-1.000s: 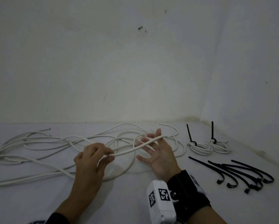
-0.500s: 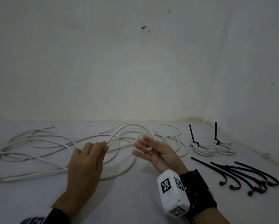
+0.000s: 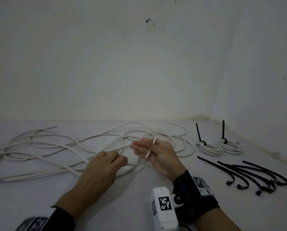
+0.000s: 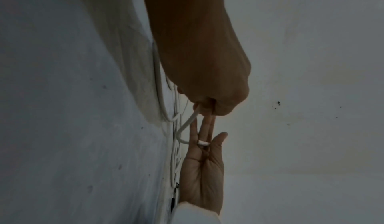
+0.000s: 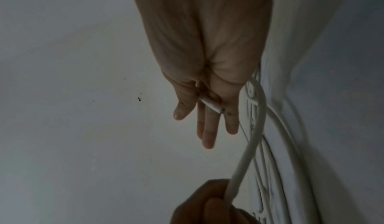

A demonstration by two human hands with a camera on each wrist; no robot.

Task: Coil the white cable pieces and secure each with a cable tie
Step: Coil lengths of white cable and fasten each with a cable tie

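While loose white cable (image 3: 59,147) sprawls across the floor, head view: left hand (image 3: 102,170) pinches one strand, right hand (image 3: 157,157) clamps its end between straight fingers. Two tied coils (image 3: 219,146) far right; about five black cable ties (image 3: 249,175) near right. Left wrist: left hand (image 4: 207,73) pinching cable (image 4: 188,120). Right wrist: cable end (image 5: 210,105) between fingers (image 5: 208,129).

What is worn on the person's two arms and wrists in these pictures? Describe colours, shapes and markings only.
The right hand is bare; its wrist carries a wide black strap holding a white box-shaped camera unit with black-and-white square code markers. The left hand is bare too, with a dark cuff at the wrist and part of another marked unit at the frame's lower edge.
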